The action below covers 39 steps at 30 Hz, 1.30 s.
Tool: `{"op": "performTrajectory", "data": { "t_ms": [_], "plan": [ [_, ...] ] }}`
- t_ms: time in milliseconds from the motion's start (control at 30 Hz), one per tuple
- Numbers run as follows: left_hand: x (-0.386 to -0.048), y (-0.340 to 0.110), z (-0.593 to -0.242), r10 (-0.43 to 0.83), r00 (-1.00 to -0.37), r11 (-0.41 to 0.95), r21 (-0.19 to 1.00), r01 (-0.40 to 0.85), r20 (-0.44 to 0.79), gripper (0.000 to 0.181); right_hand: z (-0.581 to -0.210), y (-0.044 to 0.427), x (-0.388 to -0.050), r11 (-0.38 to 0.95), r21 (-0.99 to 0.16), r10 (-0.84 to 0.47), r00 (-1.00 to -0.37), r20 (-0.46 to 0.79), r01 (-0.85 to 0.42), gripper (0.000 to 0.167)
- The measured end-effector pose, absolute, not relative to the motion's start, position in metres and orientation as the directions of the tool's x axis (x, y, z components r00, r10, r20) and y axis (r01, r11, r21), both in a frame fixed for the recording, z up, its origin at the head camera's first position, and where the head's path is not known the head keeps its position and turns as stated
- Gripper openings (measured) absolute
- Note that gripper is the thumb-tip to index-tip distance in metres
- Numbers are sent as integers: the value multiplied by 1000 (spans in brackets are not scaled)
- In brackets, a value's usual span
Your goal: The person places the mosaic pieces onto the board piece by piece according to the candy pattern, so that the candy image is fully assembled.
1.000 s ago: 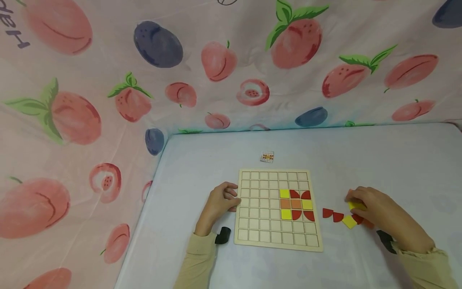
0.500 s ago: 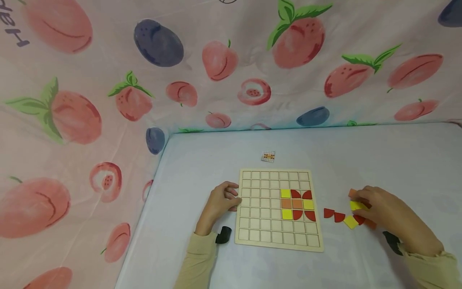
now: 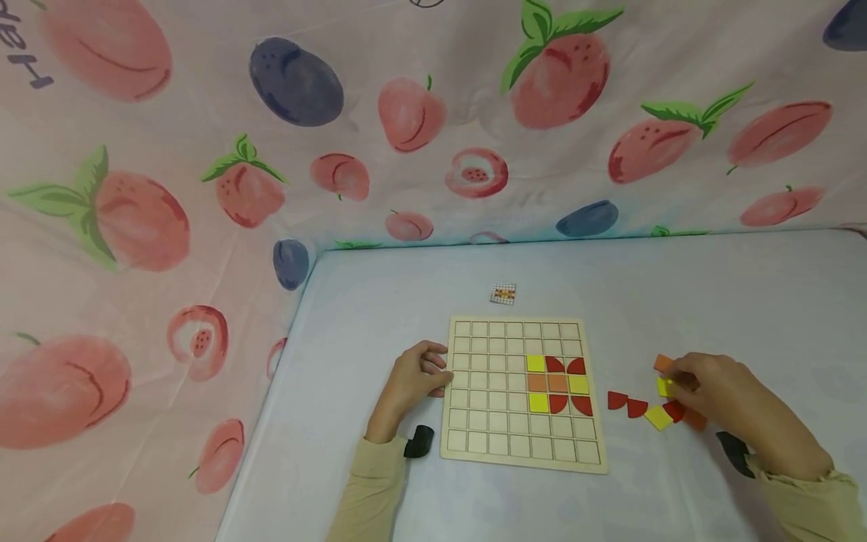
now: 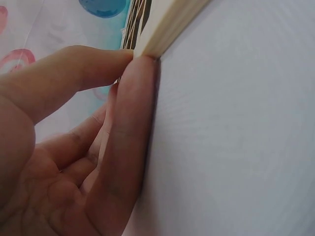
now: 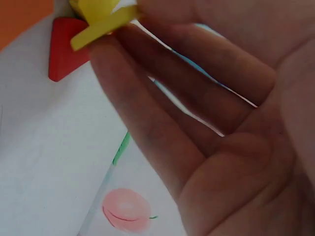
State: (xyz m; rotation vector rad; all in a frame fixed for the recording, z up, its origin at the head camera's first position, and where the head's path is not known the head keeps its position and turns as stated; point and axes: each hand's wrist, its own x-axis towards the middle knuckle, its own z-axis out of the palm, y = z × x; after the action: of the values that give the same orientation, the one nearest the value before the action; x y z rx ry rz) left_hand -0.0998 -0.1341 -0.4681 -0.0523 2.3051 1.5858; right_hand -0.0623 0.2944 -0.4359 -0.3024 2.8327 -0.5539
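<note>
At the left edge of a wooden grid board (image 3: 476, 423), my left hand (image 3: 410, 378) pinches the rim between thumb and index finger. The left wrist view shows those fingertips on the board's edge (image 4: 170, 24). On the board's right side sit yellow and orange squares and red quarter-round tiles (image 3: 558, 404). Off to the right, my right hand (image 3: 721, 399) pinches a yellow tile (image 5: 104, 28) between thumb and finger, seen edge-on in the right wrist view. Below that hand lie another yellow tile (image 3: 664, 387), a red tile (image 5: 66, 48) and an orange tile (image 3: 663, 363).
A small pattern card (image 3: 503, 293) lies behind the board. Between the board and my right hand are loose red tiles (image 3: 637, 408) and a yellow square (image 3: 658, 417). A fruit-print cloth (image 3: 406, 188) hangs behind and to the left of the white table (image 3: 352, 301).
My right hand has shifted slightly right and pinches a yellow tile off the pile, uncovering more of the orange tile. My left hand and the board stay put.
</note>
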Motion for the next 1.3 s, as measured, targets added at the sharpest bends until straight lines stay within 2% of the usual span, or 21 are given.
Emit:
{"op": "performTrajectory", "data": {
  "t_ms": [200,367,533,700,1067,1300],
  "plan": [
    [-100,-134,-469,162,-942,377,900,-217,-294,42,-432,289,-61,917,-371,-225,-957,-183,-145,20],
    [-101,-135,-474,166,-943,385,899,-207,-288,42,-431,282,-62,925,-339,-226,-965,-132,-171,18],
    [-100,-137,-476,168,-947,389,901,-193,-275,42,-430,270,-66,917,-356,-220,-972,-78,-179,20],
    [-100,-137,-476,165,-945,392,898,-201,-284,42,-430,258,-69,907,-359,-245,-969,-22,-221,18],
    [-100,-136,-475,163,-944,395,896,-203,-286,41,-421,231,-78,857,-411,-340,-941,2,-310,18],
    [-101,-136,-475,166,-946,393,898,-195,-279,41,-419,214,-82,849,-410,-370,-929,-8,-335,23]
  ]
}}
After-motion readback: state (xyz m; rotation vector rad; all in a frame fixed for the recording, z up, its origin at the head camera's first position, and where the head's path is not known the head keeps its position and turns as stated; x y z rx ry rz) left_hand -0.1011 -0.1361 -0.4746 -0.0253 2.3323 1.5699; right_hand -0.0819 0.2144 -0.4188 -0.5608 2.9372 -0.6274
